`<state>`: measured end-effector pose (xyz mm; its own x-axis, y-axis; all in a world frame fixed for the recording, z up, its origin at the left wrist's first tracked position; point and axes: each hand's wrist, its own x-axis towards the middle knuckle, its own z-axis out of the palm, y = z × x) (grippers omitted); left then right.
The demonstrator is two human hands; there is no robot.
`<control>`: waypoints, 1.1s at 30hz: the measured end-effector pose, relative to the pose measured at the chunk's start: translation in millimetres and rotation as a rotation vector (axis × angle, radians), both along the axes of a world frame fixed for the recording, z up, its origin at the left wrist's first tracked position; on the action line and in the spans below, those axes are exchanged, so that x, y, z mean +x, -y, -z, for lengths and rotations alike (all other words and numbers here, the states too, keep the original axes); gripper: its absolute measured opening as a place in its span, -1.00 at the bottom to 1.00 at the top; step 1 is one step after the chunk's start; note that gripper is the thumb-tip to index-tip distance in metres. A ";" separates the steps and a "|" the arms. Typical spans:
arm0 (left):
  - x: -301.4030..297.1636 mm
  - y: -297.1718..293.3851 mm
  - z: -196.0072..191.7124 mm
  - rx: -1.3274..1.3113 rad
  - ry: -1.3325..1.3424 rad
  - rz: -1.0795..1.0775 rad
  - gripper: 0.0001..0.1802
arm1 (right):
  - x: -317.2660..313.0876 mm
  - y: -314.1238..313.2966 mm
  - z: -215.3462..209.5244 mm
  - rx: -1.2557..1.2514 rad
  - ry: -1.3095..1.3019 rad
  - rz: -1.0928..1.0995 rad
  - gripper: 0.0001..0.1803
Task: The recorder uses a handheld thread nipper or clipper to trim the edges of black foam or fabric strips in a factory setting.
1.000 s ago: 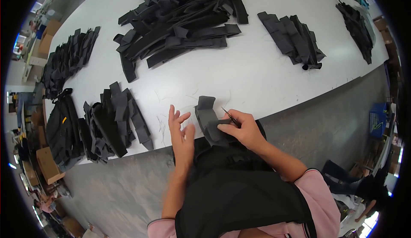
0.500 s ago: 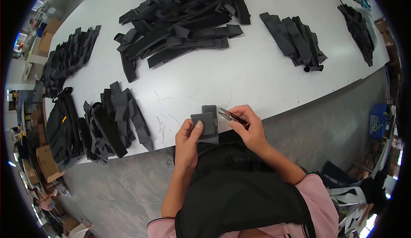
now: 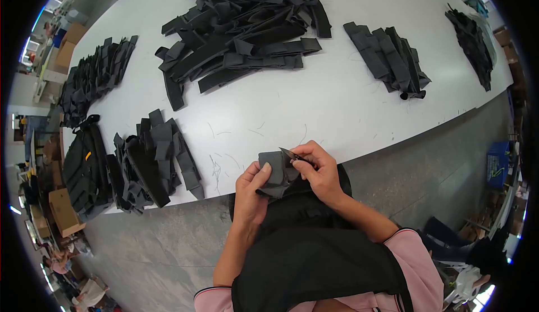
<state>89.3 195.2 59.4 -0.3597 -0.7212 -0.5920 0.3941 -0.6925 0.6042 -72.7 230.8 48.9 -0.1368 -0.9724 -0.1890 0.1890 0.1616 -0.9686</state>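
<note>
My left hand is closed on a folded dark grey fabric strip, its thumb pressed on the upper face. The strip is held just off the table's near edge, above my lap. My right hand grips small black thread snips, the pointed blades aimed up and left. These blades lie close against the strip's right side; whether they touch it I cannot tell. Loose cut threads are scattered on the white table just beyond my hands.
A large heap of dark strips lies at the far middle. Smaller bundles lie at the right, far left and near left. A black backpack rests at the left edge. A blue crate stands right, beyond the table.
The strip has been turned and shifted in my left hand, slightly lower. The snips have moved a little left, from beside the strip to close against its right side.
</note>
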 end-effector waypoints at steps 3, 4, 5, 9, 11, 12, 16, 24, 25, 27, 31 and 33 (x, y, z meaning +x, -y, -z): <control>-2.4 -1.0 -5.5 -0.002 0.003 -0.028 -0.76 | 0.2 0.0 -4.3 0.029 0.050 -0.002 -0.80; -4.3 -0.1 -11.5 -0.002 0.015 -0.036 -0.83 | 0.0 -0.2 -5.8 0.026 0.070 -0.001 -0.80; -5.6 0.1 -15.3 -0.002 0.028 -0.044 -0.88 | -0.8 -0.9 -7.3 0.025 0.069 0.000 -0.80; -7.0 -3.8 -20.0 -0.018 0.016 -0.060 -0.88 | -3.7 -3.1 -11.7 0.073 0.180 0.031 -0.81; -9.5 -8.2 -23.1 -0.193 0.187 -0.104 -0.88 | -5.8 -6.3 -13.2 0.076 0.198 0.061 -0.81; -9.1 -8.0 -21.4 -0.193 0.186 -0.104 -0.88 | -8.8 -9.6 -14.0 -0.127 -0.159 0.084 -0.80; -7.5 -9.8 -16.8 -0.382 0.397 -0.063 -0.87 | -10.7 -8.0 -21.7 -0.469 -0.851 0.067 -0.75; -9.5 -14.0 -15.9 -0.365 0.366 -0.043 -0.87 | -6.9 -5.1 -28.5 -0.472 -0.936 0.022 -0.72; -8.6 -14.6 -15.0 -0.354 0.364 -0.041 -0.86 | -6.5 -4.9 -28.6 -0.473 -0.949 0.018 -0.73; -8.1 -14.8 -14.9 -0.344 0.362 -0.039 -0.86 | -5.3 -7.2 -21.4 -0.490 -0.905 0.076 -0.74; -10.5 -14.4 -15.0 -0.344 0.394 -0.020 -0.85 | -6.5 -7.1 -25.6 -0.423 -0.802 0.066 -0.74; -10.7 -15.3 -13.9 -0.349 0.411 -0.005 -0.84 | -6.1 -8.8 -21.5 -0.455 -0.816 0.065 -0.74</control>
<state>78.6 210.6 73.3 -0.1452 -0.9011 -0.4085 0.0791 -0.4221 0.9031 -78.8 239.7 70.4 -0.1163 -0.9149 0.3866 -0.5820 -0.2526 -0.7729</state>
